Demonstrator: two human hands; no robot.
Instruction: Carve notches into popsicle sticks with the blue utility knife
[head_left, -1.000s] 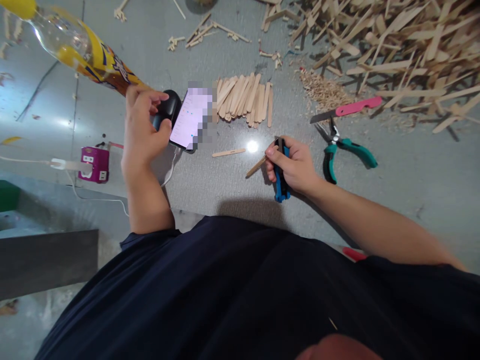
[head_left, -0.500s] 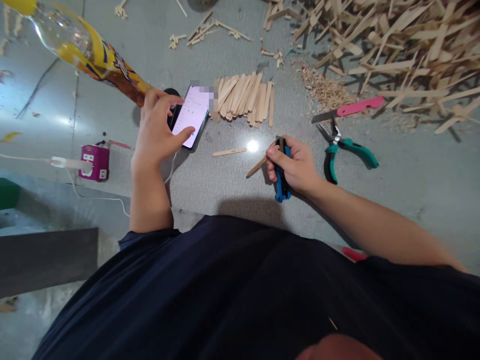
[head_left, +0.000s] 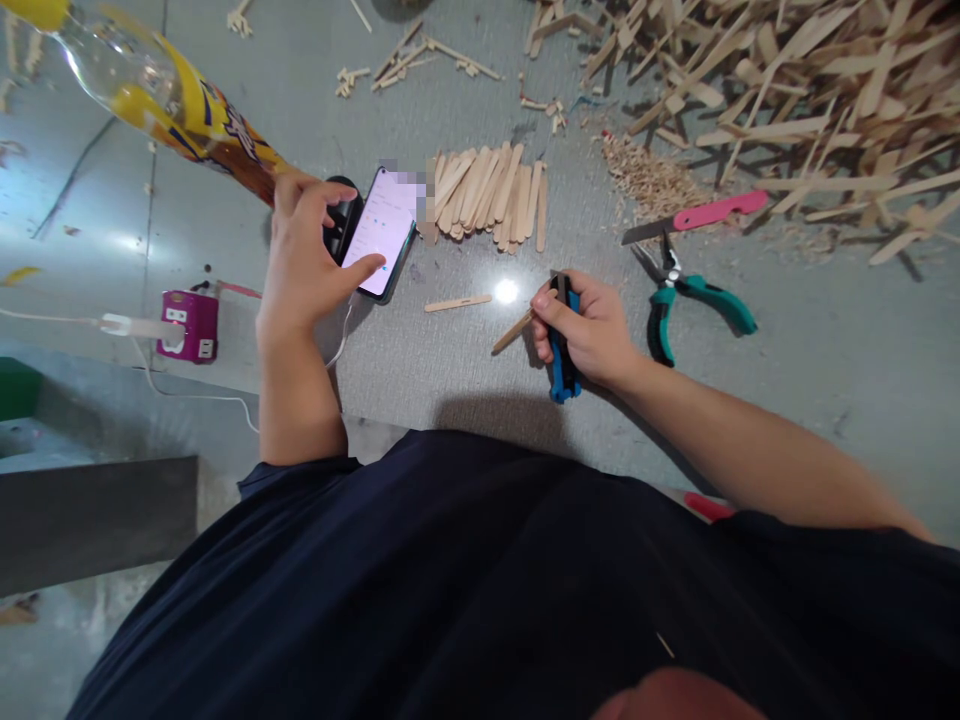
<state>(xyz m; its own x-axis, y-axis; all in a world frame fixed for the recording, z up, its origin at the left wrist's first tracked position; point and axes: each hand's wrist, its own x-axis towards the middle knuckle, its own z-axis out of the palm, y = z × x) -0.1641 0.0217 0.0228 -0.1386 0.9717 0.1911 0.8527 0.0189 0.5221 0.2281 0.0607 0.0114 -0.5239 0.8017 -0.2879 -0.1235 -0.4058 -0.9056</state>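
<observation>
My left hand is spread over the left side of a lit phone, its thumb over the lower part of the screen. A dark object sits under its fingers, partly hidden. In my right hand are a blue and black utility knife and a wooden craft stick, which points down to the left from the fingertips. One more craft stick lies flat between the hands. Beyond it is a pile of craft sticks.
A yellow-labelled bottle stands beyond my left hand. At left is a purple power adapter with a white plug. Teal-handled pliers and a pink-handled blade lie at right, below wood shavings and a big heap of sticks.
My left hand has shifted slightly left, its fingers moving off the phone's upper edge onto the dark object. My right hand keeps its place with the knife and stick.
</observation>
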